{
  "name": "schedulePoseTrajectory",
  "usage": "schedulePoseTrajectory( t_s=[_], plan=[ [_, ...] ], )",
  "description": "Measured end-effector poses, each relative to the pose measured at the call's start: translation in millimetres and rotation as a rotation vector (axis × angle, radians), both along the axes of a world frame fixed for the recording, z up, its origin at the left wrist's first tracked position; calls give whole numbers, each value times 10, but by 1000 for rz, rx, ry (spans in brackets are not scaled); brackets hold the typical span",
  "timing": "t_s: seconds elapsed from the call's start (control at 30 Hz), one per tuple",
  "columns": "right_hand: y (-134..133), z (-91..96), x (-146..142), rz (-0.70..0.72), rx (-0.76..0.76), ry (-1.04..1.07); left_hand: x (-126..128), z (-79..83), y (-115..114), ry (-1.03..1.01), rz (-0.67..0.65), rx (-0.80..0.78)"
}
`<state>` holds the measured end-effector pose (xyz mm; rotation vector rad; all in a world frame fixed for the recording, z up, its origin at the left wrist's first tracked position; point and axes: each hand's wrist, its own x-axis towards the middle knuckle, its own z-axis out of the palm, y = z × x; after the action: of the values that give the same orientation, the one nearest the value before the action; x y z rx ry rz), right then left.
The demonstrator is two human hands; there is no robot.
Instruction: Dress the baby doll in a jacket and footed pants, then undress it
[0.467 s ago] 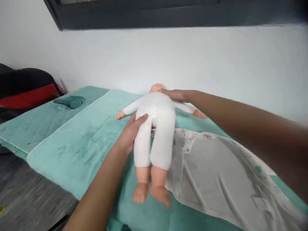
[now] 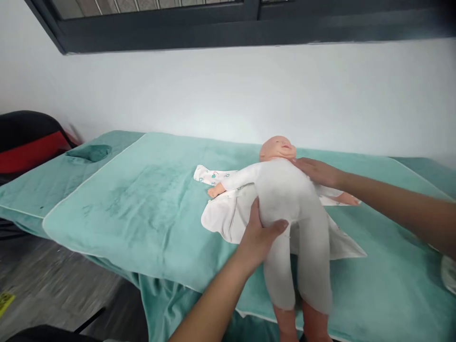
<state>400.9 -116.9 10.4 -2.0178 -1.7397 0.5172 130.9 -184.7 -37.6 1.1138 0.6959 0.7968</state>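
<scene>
A baby doll with a white cloth body lies face up, its head toward the wall and its legs toward me. My left hand grips the doll's hip and upper thigh, thumb over the front. At the doll's neck and shoulder is my right hand, its fingers partly hidden behind the doll. Beneath the doll spreads a white baby garment with a small print on its sleeves. The doll's feet run out of the bottom of the view.
A teal cover lies over the bed, which has a face hole at its left end. A white wall and a dark window frame stand behind. To the left is a black and red chair. Something white lies at the right edge.
The doll has moved right, from beside the garment to over it. My left hand remains at its hip and my right hand at its neck. The view has shifted too.
</scene>
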Motion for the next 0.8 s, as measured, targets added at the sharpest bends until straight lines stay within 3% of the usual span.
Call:
schedulePoseTrajectory(
  t_s=[0.13, 0.27, 0.37, 0.47, 0.53, 0.67, 0.8],
  plan=[
    [-260, -80, -6, -47, -15, -133, 123, -131, -182, 82, 62, 59],
    [-326, -15, -319, 37, 220, -488, 98, -209, -142, 263, 120, 193],
    [-244, 42, -719, 234, 313, -541, -11, -251, 69, 511, 174, 507],
    [-28, 0, -1112, 417, 207, -610, -154, -335, 349, 840, 208, 936],
    [150, -87, -1305, 473, 134, -647, -237, -420, 480, 1012, 206, 1072],
    [405, -264, -1477, 489, 93, -651, -309, -565, 524, 1119, 230, 1142],
    [399, -307, -1415, 423, 120, -624, -258, -538, 582, 1135, 288, 1044]
  ],
)
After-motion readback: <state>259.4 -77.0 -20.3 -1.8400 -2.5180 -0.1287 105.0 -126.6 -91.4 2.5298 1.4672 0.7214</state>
